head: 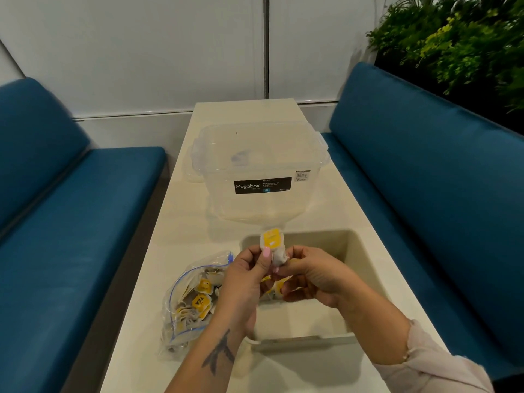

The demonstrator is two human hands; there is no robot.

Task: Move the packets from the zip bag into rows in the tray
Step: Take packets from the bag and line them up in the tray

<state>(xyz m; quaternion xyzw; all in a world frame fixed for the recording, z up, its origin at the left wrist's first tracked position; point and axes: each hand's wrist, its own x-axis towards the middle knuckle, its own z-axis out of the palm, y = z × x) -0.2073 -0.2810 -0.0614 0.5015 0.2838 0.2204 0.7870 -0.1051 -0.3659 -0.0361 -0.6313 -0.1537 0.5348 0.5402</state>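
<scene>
"Megabox" and "12L" on clear storage box's black label (262, 185), "TEA" on yellow packet (200, 302) inside zip bag (181, 296)

Soft, even indoor light is falling from above, leaving the counter (181, 222) bright and shadows faint. Wide-angle distortion is bending the blue benches (56, 222) at both edges. Slight motion blur is softening the plants (459, 43) and the whole frame.

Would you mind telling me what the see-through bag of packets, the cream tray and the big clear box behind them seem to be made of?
Clear zip bag: thin soft plastic film, glossy; it crinkles and shows the packets inside. Cream rectangular tray: probably rigid moulded plastic, matte, with rounded corners. Large clear lidded box: hard transparent plastic, its label reading "Plastic Storage".
</scene>
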